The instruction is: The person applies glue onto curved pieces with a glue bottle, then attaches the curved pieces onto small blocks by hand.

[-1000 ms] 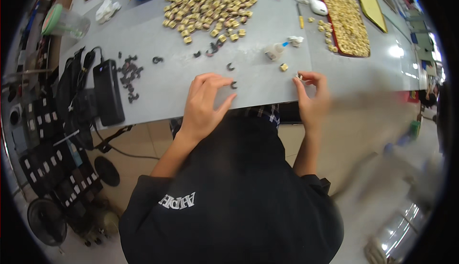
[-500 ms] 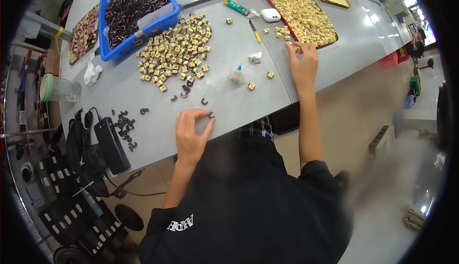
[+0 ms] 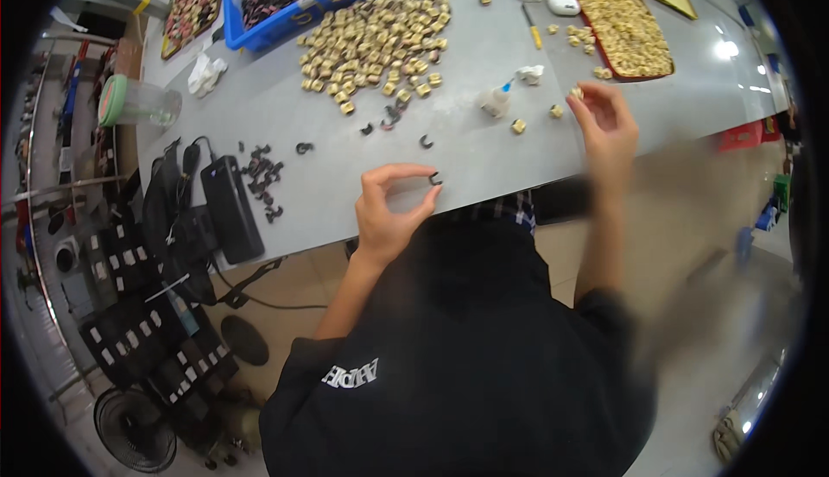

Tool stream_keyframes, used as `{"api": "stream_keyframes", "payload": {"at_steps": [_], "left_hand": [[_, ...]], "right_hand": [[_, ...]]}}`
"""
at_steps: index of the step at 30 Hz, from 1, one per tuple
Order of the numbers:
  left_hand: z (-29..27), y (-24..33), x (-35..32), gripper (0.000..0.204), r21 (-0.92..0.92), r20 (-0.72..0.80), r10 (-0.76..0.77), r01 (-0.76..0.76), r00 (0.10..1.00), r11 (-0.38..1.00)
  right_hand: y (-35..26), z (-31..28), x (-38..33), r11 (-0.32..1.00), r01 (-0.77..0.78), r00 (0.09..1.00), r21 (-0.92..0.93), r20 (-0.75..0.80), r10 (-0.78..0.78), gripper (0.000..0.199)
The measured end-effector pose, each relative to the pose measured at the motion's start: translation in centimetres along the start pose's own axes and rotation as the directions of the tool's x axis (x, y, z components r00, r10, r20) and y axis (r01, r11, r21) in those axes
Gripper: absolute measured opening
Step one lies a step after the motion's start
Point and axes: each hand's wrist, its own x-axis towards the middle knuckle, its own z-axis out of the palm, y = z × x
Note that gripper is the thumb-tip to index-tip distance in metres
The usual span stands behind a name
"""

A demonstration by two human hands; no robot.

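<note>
Between thumb and forefinger, my left hand pinches a small black C-shaped piece above the table's near edge. My right hand is closed on a small pale-gold cube at its fingertips. Two gold cubes lie on the grey table left of that hand, beside a small dropper bottle with a blue tip. Another black C-shaped piece rests just beyond my left hand. Farther off, a pile of gold and dark cubes spreads in front of a blue crate of black and pink pieces.
A red tray full of pale-gold pieces stands at far right. Near it are a white case, a yellow-handled knife and crumpled tissue. At left are a jar, black pieces and a black power adapter.
My right hand has drawn back from the loose pieces by the red tray, toward me, with a cube in its fingers. My left hand keeps its pinch. The whole view has shifted.
</note>
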Motion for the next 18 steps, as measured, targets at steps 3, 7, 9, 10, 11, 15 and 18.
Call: {"api": "stream_keyframes", "payload": {"at_steps": [3,7,9,10,11,15,18], "left_hand": [[-0.2,-0.3,0.1,0.055,-0.067,0.009,0.036,-0.035,0.999,0.997],[-0.3,-0.7,0.1,0.055,-0.117,0.026,0.136,-0.133,0.990,0.984],[-0.5,-0.8,0.0,0.053,-0.130,0.021,0.166,-0.162,0.986,0.978],[-0.7,-0.8,-0.1,0.055,-0.168,0.042,0.145,-0.136,0.989,0.976],[-0.9,-0.7,-0.2,0.056,-0.206,0.061,0.122,-0.107,0.991,0.973],[-1.2,-0.5,-0.2,0.056,-0.279,0.046,0.070,-0.054,0.996,0.959],[-1.3,-0.5,-0.1,0.056,-0.313,0.045,0.062,-0.045,0.997,0.949]], "right_hand": [[-2.9,1.6,-4.2,0.923,-0.235,0.963,0.303,0.199,0.180,0.019],[-4.5,4.0,-7.8,0.799,-0.461,0.834,0.388,0.497,0.240,0.016],[-4.1,5.1,-8.5,0.699,-0.580,0.761,0.419,0.584,0.281,0.016],[-4.0,5.5,-8.6,0.697,-0.580,0.762,0.421,0.583,0.283,0.016],[-4.1,5.7,-8.7,0.651,-0.637,0.717,0.413,0.628,0.303,0.018],[-4.6,6.4,-8.5,0.511,-0.748,0.625,0.424,0.709,0.326,0.019],[-4.7,6.6,-8.4,0.486,-0.772,0.590,0.409,0.746,0.310,0.019]]}}
